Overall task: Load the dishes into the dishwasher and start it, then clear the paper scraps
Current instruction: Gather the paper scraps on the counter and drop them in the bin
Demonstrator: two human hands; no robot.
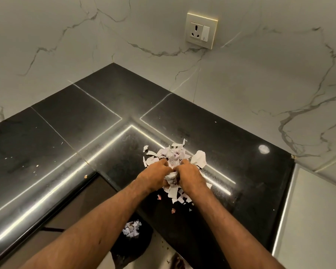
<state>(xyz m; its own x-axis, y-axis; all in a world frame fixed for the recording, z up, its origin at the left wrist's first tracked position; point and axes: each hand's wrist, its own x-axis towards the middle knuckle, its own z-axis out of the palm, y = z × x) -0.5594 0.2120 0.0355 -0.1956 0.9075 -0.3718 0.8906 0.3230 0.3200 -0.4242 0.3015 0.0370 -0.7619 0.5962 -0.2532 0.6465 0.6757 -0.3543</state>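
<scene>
One head-worn view looks forward and steeply down, close over the countertop [89, 121]. Marble walls [163, 55] meet toward eleven o'clock.

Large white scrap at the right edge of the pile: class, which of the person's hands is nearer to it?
Right. The right hand grips paper scraps just left of the large white scrap; the left hand grips them farther left.

My two bare forearms reach forward and draw together. My left hand [153, 174] and right hand [191, 174] sit knuckles up, almost touching each other, with the fingers of both curled down and clutching a bunch of paper scraps [174, 157].
</scene>
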